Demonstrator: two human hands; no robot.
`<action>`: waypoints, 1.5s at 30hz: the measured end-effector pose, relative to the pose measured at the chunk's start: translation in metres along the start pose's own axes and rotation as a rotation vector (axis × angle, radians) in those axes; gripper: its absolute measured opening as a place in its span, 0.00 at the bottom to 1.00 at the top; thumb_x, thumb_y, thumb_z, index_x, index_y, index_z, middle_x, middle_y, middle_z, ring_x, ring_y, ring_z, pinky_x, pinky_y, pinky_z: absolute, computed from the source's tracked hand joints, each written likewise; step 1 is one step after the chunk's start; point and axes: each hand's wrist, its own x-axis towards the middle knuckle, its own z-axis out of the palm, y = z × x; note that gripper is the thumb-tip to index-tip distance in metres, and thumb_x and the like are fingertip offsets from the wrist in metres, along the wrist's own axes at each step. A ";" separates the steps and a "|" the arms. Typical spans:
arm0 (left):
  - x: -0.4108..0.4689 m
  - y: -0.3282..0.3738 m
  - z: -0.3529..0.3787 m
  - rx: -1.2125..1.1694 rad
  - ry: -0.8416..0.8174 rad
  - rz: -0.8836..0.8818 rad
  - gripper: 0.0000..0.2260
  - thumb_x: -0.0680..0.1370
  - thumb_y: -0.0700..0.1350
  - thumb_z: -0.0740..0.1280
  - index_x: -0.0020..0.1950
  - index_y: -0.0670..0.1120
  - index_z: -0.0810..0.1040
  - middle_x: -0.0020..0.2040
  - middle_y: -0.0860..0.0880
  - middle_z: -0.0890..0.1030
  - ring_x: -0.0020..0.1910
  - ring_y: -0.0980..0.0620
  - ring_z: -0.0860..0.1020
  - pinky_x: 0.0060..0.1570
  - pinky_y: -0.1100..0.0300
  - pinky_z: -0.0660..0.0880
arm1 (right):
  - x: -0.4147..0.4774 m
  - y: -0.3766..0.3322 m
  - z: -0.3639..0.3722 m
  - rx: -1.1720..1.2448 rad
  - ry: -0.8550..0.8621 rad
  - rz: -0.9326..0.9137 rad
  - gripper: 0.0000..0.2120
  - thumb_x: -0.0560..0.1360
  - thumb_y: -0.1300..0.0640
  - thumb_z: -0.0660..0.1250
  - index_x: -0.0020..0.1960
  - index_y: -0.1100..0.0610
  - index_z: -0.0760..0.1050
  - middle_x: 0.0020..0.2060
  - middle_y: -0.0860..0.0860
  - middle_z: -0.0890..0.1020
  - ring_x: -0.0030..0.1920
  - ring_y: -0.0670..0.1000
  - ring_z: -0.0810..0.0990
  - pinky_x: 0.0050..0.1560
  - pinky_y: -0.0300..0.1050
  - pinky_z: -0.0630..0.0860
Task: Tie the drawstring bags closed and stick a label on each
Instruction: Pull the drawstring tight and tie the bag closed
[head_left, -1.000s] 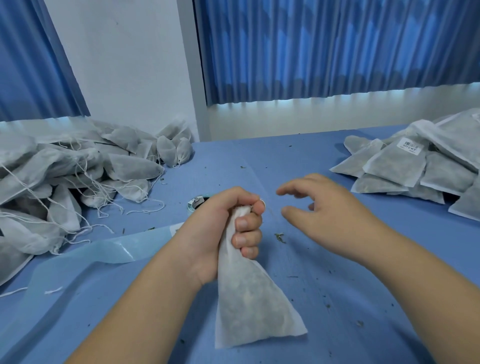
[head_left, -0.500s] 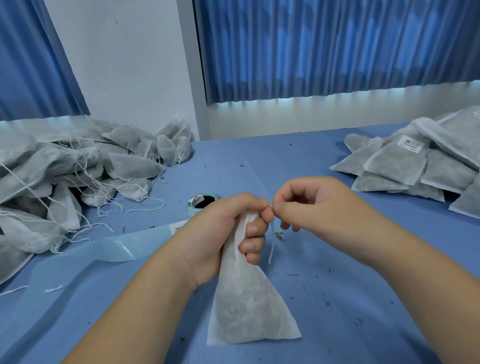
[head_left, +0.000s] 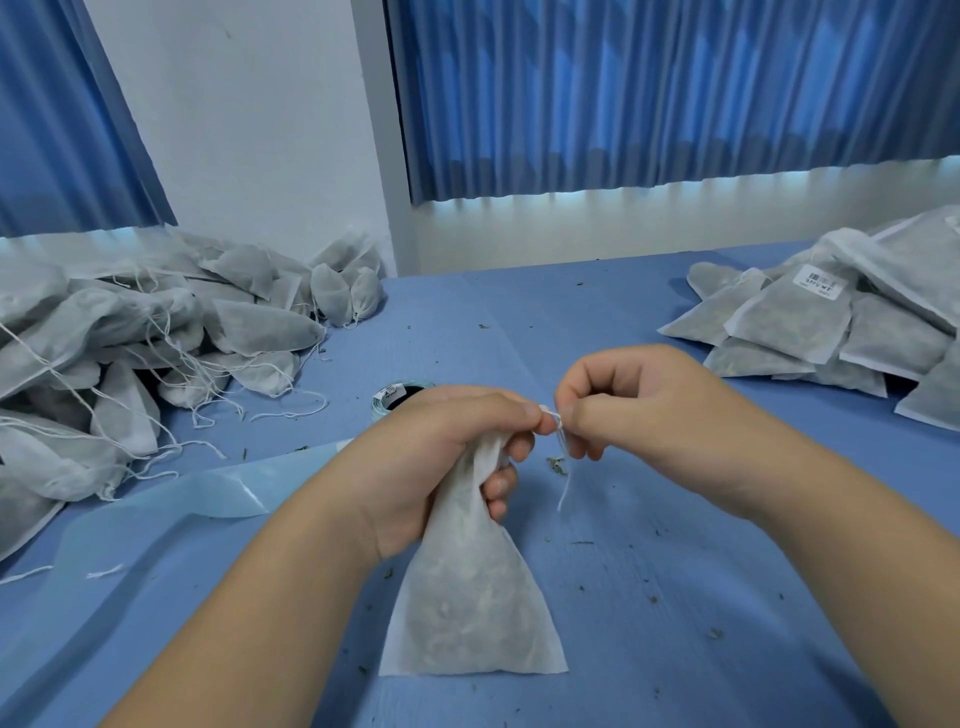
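A white drawstring bag (head_left: 470, 608) filled with dried herb stands upright on the blue table, its bottom edge resting on the surface. My left hand (head_left: 447, 457) grips its gathered neck. Right beside it, my right hand (head_left: 639, 400) pinches the white drawstring (head_left: 563, 467) at the bag's mouth; a loose end of the string dangles below my fingers. A roll of labels (head_left: 395, 397) lies just behind my left hand, partly hidden by it.
A heap of untied bags (head_left: 130, 358) with loose strings fills the left side. Flat labelled bags (head_left: 841, 327) are stacked at the right. A strip of pale blue backing paper (head_left: 197, 493) trails across the table at the left. Herb crumbs dot the cloth.
My right hand moved in from an open reach beside the bag and now pinches the drawstring at the neck. The left hand has kept its grip on the neck throughout.
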 end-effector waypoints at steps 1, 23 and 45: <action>0.000 0.000 0.001 0.011 0.022 0.000 0.03 0.68 0.44 0.71 0.37 0.45 0.82 0.33 0.48 0.74 0.23 0.53 0.69 0.25 0.61 0.70 | 0.000 0.000 0.000 -0.010 -0.001 0.002 0.12 0.71 0.63 0.66 0.32 0.51 0.78 0.29 0.49 0.80 0.32 0.44 0.77 0.35 0.33 0.73; -0.001 -0.003 0.008 0.257 0.320 0.050 0.09 0.75 0.46 0.72 0.37 0.44 0.80 0.32 0.47 0.78 0.24 0.50 0.73 0.30 0.59 0.72 | 0.003 0.006 0.014 -0.140 0.215 -0.026 0.09 0.70 0.65 0.68 0.39 0.52 0.82 0.32 0.51 0.84 0.37 0.54 0.83 0.37 0.47 0.78; -0.005 0.002 0.009 0.165 0.250 0.017 0.14 0.78 0.45 0.68 0.32 0.47 0.80 0.28 0.53 0.76 0.23 0.53 0.69 0.28 0.63 0.68 | 0.001 0.002 0.014 -0.164 0.156 0.119 0.05 0.70 0.56 0.69 0.36 0.54 0.81 0.30 0.51 0.83 0.31 0.42 0.81 0.41 0.59 0.79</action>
